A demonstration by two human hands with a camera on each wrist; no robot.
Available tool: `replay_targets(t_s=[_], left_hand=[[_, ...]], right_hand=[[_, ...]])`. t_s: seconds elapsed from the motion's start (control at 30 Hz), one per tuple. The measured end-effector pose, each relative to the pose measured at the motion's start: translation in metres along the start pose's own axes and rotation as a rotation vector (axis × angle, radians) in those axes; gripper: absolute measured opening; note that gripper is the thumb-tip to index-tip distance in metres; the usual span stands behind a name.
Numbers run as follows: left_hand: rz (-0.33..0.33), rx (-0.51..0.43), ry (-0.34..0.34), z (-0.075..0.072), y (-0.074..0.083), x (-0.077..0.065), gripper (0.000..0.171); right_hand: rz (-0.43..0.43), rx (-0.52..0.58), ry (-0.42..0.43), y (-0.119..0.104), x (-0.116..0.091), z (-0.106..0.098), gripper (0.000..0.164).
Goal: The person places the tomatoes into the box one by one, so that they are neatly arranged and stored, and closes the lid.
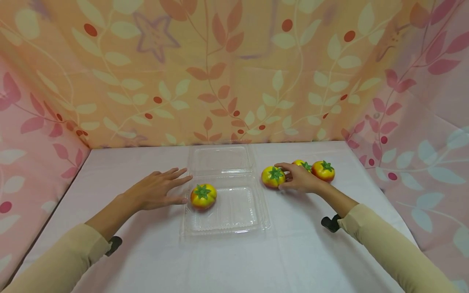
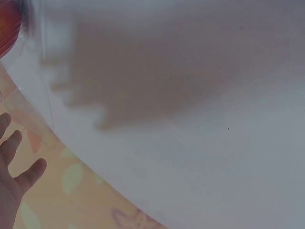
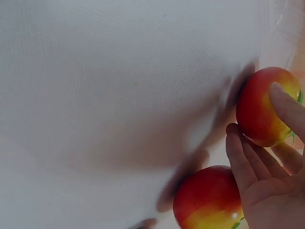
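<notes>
My right hand (image 1: 298, 179) grips a yellow-and-red tomato (image 1: 273, 177) with a green star-shaped top, right of the clear container. In the right wrist view the thumb lies across that tomato (image 3: 264, 102), with fingers at its lower side. Another tomato (image 3: 205, 198) is close beside the fingers there. My left hand (image 1: 157, 190) reaches over the container's left edge, fingers spread and holding nothing. Just past its fingertips, a tomato (image 1: 203, 197) sits in the left part of the clear plastic container (image 1: 261, 223). The left wrist view shows only part of the hand (image 2: 14, 176).
The container's clear lid (image 1: 221, 159) lies folded back behind its base. Right of the right hand stands a tomato (image 1: 323, 171), and one more tomato (image 1: 302, 164) is partly hidden behind the hand. A white-covered table (image 1: 227, 264) meets patterned cloth (image 1: 227, 81) at its back and sides.
</notes>
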State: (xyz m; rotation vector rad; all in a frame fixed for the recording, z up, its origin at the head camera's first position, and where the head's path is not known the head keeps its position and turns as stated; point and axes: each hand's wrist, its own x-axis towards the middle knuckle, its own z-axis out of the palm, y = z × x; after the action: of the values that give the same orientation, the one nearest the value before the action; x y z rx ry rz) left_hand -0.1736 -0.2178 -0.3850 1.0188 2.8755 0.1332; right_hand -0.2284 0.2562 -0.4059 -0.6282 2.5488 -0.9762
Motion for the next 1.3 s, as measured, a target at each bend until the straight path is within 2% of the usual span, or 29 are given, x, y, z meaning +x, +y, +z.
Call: replay_targets(t_s=[0.2, 0.47, 0.77, 1.03, 1.3], left_hand=[[0.0, 0.006, -0.001, -0.001, 0.0, 0.0, 0.075], [0.003, 0.005, -0.001, -0.001, 0.0, 0.001, 0.075], [0.001, -0.01, -0.019, -0.001, 0.0, 0.001, 0.076], [-0.007, -0.031, -0.035, 0.0, -0.001, 0.001, 0.077], [-0.001, -0.029, -0.025, -0.002, 0.0, 0.001, 0.077]], right_hand=[[-0.003, -0.026, -0.012, -0.005, -0.001, -0.006, 0.07], [-0.033, -0.079, 0.03, -0.021, -0.003, -0.022, 0.069], [-0.018, -0.02, 0.006, -0.043, -0.005, -0.039, 0.07], [-0.066, -0.029, -0.004, -0.062, 0.001, -0.037, 0.069], [-0.133, -0.051, -0.051, -0.082, 0.011, -0.028, 0.07]])
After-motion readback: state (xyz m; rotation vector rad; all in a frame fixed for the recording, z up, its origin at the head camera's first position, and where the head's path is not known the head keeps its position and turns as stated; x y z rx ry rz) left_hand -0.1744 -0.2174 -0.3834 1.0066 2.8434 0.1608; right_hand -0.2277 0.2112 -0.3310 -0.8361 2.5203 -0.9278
